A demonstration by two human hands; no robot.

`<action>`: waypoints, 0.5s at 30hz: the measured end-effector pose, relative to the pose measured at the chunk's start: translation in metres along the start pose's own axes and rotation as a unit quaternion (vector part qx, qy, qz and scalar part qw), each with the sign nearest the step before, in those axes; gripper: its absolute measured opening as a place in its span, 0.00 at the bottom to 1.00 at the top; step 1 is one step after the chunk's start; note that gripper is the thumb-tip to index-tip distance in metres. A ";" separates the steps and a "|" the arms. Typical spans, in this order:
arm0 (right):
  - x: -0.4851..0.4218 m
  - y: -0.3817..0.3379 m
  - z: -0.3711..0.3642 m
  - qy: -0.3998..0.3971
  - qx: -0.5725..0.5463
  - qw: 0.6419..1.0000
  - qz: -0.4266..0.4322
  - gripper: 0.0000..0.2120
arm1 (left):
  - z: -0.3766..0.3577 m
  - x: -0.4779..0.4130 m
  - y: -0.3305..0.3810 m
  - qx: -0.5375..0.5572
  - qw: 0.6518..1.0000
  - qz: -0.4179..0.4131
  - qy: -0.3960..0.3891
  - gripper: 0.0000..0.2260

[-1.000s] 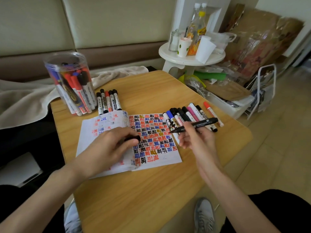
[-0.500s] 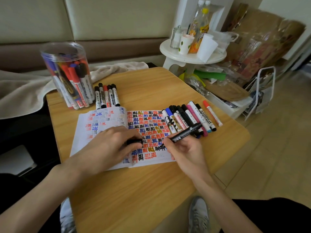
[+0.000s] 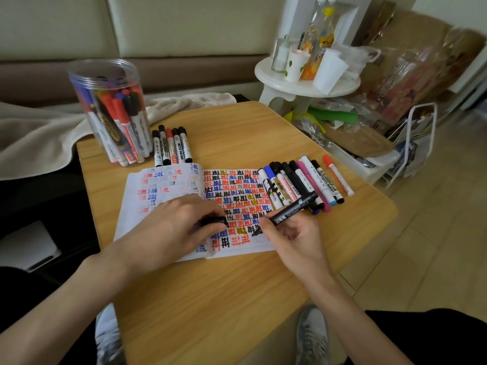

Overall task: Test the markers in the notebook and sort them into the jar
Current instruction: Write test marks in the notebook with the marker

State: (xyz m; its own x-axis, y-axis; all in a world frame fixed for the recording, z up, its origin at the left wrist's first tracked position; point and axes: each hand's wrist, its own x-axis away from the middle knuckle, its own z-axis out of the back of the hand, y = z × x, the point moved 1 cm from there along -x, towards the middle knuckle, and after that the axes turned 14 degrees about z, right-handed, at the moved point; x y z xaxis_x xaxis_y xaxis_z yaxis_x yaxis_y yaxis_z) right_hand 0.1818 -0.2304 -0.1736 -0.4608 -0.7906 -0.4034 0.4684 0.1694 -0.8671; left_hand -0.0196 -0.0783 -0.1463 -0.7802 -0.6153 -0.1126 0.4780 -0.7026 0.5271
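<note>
I see the table (image 3: 237,299) under both hands, with the open notebook (image 3: 163,185) on it. The jar (image 3: 105,83) stands well beyond my left hand (image 3: 171,227), five markers (image 3: 171,147) beside it. A row (image 3: 313,180) of about ten lies just past my right hand (image 3: 292,238), which grips a black marker (image 3: 292,208), tip on the page. The left pinches a cap (image 3: 213,221).

- black marker (image 3: 292,209): uncapped, tilted, tip on notebook's right page, gripped by right hand (image 3: 292,239)
- cap (image 3: 214,221): black, pinched in left hand (image 3: 171,227)
- notebook (image 3: 163,185): open flat, right page packed with red/blue/black marks
- jar (image 3: 105,75): clear, upright, lidless, markers inside
- row of five (image 3: 171,147): capped, beside jar
- longer row (image 3: 308,180): capped, at notebook's right edge
</note>
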 end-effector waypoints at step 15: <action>0.000 0.001 0.002 -0.002 -0.002 1.000 -0.007 0.03 | -0.001 -0.001 -0.001 0.002 1.000 0.009 0.003 0.18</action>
State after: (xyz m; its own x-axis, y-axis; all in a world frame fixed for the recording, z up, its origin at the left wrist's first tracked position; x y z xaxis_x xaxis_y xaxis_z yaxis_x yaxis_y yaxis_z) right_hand 0.1841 -0.2316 -0.1742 -0.4650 -0.7949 -0.3899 0.4591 0.1601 -0.8738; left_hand -0.0193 -0.0773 -0.1478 -0.7693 -0.6297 -0.1080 0.4899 -0.6899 0.5330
